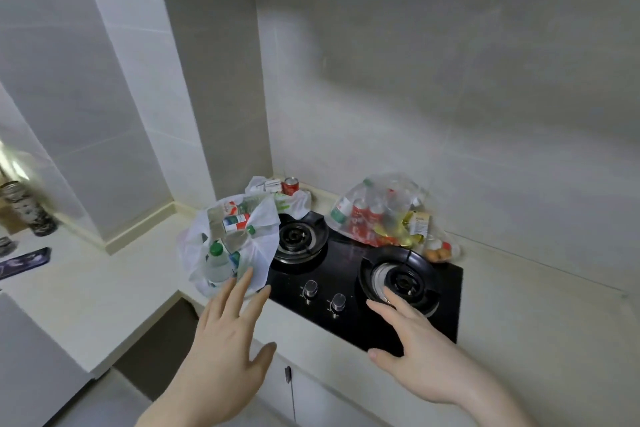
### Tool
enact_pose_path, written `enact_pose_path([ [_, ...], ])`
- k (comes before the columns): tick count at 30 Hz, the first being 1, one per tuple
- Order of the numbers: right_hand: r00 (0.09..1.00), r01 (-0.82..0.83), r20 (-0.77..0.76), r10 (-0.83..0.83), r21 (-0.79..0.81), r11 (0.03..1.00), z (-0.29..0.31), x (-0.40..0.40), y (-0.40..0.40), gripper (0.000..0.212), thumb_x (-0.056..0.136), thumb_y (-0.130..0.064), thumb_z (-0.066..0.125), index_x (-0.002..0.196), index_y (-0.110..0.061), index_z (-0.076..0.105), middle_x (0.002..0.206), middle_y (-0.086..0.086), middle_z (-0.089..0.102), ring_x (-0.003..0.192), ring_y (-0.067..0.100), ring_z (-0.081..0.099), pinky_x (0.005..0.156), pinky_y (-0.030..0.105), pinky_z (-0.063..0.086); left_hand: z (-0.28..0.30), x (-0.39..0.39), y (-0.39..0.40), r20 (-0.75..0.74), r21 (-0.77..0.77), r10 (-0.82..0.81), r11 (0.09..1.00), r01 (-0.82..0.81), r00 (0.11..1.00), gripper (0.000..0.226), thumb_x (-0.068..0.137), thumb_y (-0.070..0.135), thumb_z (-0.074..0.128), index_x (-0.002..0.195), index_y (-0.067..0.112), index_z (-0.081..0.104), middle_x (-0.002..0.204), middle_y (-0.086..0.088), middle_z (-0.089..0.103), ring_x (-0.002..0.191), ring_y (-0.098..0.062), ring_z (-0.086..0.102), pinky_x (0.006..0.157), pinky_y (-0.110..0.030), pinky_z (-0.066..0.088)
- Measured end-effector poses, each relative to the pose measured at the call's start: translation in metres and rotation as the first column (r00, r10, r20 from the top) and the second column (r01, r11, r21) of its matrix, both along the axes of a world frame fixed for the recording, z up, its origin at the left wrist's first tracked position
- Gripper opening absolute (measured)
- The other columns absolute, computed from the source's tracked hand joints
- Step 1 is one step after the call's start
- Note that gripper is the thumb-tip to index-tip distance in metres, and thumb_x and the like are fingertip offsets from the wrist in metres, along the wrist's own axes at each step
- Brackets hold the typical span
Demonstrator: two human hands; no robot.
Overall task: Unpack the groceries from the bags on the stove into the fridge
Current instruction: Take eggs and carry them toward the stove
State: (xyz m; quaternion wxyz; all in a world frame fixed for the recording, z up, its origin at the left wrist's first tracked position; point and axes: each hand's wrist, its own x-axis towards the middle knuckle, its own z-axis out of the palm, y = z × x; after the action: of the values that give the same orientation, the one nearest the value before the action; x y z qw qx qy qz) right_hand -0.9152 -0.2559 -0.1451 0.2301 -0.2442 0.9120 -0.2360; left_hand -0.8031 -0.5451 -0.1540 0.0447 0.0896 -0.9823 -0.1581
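The white plastic bag point(230, 246) nearest me sits on the desk point(104, 288) at the left edge of the black gas stove point(349, 274), its mouth open on clear water bottles with green caps point(216, 248) and a small red-and-white carton. My left hand point(221, 340) reaches toward it with the fingers point(242, 284) straight and spread apart, the tips right at the bag's lower edge; I think they only just brush the plastic, though the blur makes that hard to judge. My right hand point(415, 354) hovers over the stove's front, fingers loose and apart, holding nothing, near the right burner point(400, 279) and beside the two knobs point(323, 295). A clear bag point(377, 215) of red cans and yellow packets lies across the stove's back right corner. A second white bag point(277, 194) slumps in the back corner behind the left burner point(296, 236), with a red can point(290, 185) standing in it. Far left on the desk stands a dark patterned cylinder point(29, 208).
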Motion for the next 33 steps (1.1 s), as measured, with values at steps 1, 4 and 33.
enact_pose_path([
  [1, 1.000, 0.028, 0.008, -0.028, 0.005, 1.000, -0.003, -0.006, -0.004, 0.077, 0.098, -0.053, 0.060, 0.161, -0.047, 0.016, 0.168, -0.027, -0.010, 0.158, 0.005, -0.003, 0.127, 0.028, 0.010, -0.001, -0.013, -0.004, 0.003, -0.005, -0.031, 0.999, 0.031, 1.000, 0.082, 0.096, 0.056, 0.052, 0.161, 0.043, 0.004, 0.167, 0.016, -0.024, 0.157, -0.016, -0.018, 0.127, -0.037, 0.001],
  [4, 0.992, 0.127, 0.020, -0.127, 0.019, 0.992, -0.013, -0.024, -0.007, 0.075, 0.099, -0.051, 0.060, 0.161, -0.046, 0.018, 0.167, -0.027, -0.007, 0.159, 0.008, 0.000, 0.127, 0.030, 0.011, -0.013, -0.054, -0.019, 0.000, 0.020, -0.137, 0.990, 0.137, 0.991, 0.080, 0.097, 0.054, 0.052, 0.162, 0.041, 0.007, 0.168, 0.016, -0.021, 0.157, -0.016, -0.016, 0.127, -0.035, 0.001],
  [33, 0.828, 0.553, 0.062, -0.557, 0.077, 0.830, -0.109, -0.220, 0.139, 0.061, 0.098, -0.033, 0.063, 0.154, -0.023, 0.041, 0.164, -0.001, 0.028, 0.152, 0.014, 0.032, 0.118, 0.019, 0.022, -0.126, -0.433, 0.213, 0.453, 0.156, -0.536, 0.834, 0.528, 0.712, 0.066, 0.089, 0.027, 0.059, 0.152, 0.020, 0.042, 0.159, -0.004, 0.031, 0.144, -0.032, 0.034, 0.116, -0.041, 0.038],
])
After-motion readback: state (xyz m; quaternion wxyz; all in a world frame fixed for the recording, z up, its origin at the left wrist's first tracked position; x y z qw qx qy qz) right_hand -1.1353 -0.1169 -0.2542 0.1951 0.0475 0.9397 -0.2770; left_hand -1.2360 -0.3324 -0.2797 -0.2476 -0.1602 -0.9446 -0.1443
